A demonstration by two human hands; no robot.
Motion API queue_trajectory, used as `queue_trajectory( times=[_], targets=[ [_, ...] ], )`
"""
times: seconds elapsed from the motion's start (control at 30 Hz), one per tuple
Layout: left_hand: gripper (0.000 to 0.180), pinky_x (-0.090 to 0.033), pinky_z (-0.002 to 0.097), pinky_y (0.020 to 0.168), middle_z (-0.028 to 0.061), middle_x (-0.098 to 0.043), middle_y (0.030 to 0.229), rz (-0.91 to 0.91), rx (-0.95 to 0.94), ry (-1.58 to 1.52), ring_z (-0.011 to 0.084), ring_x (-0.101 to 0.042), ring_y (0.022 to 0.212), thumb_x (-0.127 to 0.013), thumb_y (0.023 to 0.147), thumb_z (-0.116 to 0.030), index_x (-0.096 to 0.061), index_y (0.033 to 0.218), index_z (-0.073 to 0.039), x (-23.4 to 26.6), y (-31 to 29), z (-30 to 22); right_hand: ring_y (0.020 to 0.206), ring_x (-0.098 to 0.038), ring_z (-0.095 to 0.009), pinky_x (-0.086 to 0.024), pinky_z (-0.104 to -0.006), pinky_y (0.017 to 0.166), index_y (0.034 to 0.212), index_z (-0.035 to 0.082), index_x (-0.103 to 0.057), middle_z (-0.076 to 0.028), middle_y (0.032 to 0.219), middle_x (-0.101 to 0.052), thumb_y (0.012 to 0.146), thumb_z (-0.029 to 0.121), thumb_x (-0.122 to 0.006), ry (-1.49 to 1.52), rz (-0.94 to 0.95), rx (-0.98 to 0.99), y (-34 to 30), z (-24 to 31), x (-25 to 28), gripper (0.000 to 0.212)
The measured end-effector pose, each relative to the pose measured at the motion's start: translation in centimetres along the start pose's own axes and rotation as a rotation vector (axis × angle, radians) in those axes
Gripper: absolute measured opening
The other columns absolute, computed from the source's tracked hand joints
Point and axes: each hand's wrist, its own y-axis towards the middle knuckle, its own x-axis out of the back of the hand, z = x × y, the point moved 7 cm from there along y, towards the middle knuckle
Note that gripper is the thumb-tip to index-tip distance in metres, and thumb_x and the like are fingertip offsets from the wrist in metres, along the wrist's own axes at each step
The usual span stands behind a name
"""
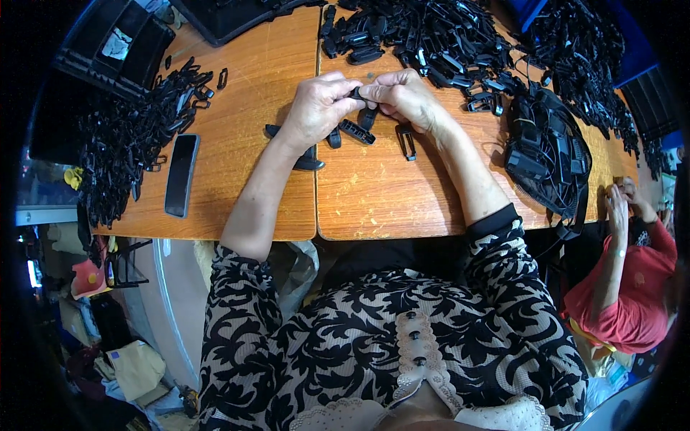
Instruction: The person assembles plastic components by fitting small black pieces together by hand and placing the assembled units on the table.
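My left hand [316, 109] and my right hand [406, 99] meet above the table near the seam, fingertips pinched together on a small black plastic piece [356, 93]. Most of that piece is hidden by my fingers, so its exact kind does not show. Just below my hands lie a short black slotted part [357, 131] and a black strap-like piece [368, 117]. To their right is a slim black rectangular frame [406, 143]. A dark curved piece [309, 162] rests by my left wrist, partly covered by the forearm.
A large heap of black plastic parts [438, 43] covers the far side. Another pile [133, 140] spreads at the left, beside a dark phone [181, 176]. At the right sits a bundle of black straps and cables [548, 154]. A co-worker in red [632, 287] works beyond it.
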Motion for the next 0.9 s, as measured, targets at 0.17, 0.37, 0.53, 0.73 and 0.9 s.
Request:
queue_trajectory(
  times=[0.17,0.37,0.53,0.73,0.9],
  targets=[
    [0.026,-0.05,0.0285,0.063,0.0043,-0.066,0.081,0.013,0.056,-0.117,0.0127,-0.06,0.071,-0.076,0.08,-0.003,-0.074,0.106,-0.003,0.3,-0.2,1.0,0.056,-0.046,-0.006,-0.034,-0.0221,0.048,0.097,0.004,-0.069,0.002,0.067,-0.058,0.09,0.034,-0.074,-0.14,-0.101,0.064,-0.1,-0.1,-0.1,0.031],
    [0.033,-0.051,0.0241,0.072,0.0031,-0.066,0.093,0.013,-0.033,-0.25,0.0115,-0.061,0.081,-0.073,0.081,0.003,-0.073,0.113,-0.004,1.0,0.0,-0.6,0.065,-0.049,-0.005,-0.036,-0.0201,0.055,0.105,0.005,-0.071,0.003,0.072,-0.058,0.091,0.038,-0.073,-0.046,0.103,0.153,-1.3,0.0,-0.5,0.037],
    [0.033,-0.051,0.0244,0.073,0.0032,-0.064,0.097,0.003,-0.197,-0.099,0.0129,-0.06,0.085,-0.075,0.078,0.002,-0.074,0.111,-0.004,1.1,0.1,-1.3,0.056,-0.045,-0.006,-0.033,-0.025,0.049,0.081,0.006,-0.074,0.003,0.063,-0.058,0.086,0.035,-0.079,-0.021,0.07,0.246,-1.1,0.2,-0.1,0.03],
    [0.03,-0.049,0.0257,0.076,0.0036,-0.063,0.096,0.011,-0.174,-0.08,0.0147,-0.06,0.087,-0.076,0.077,0.002,-0.074,0.106,-0.004,1.2,0.4,-0.3,0.054,-0.053,-0.01,-0.041,-0.0254,0.051,0.067,0.004,-0.068,-0.003,0.06,-0.062,0.087,0.044,-0.076,-0.126,-0.02,0.169,-0.6,0.5,0.5,0.045],
    [0.033,-0.048,0.0267,0.083,0.0064,-0.064,0.103,0.081,-0.006,0.137,0.0171,-0.06,0.092,-0.076,0.079,-0.006,-0.073,0.112,-0.003,3.9,-0.2,1.7,0.056,-0.056,-0.011,-0.046,-0.0272,0.054,0.093,0.003,-0.075,-0.004,0.069,-0.066,0.092,0.035,-0.071,-0.567,0.172,0.23,-2.8,2.1,3.4,0.033]
  ],
)
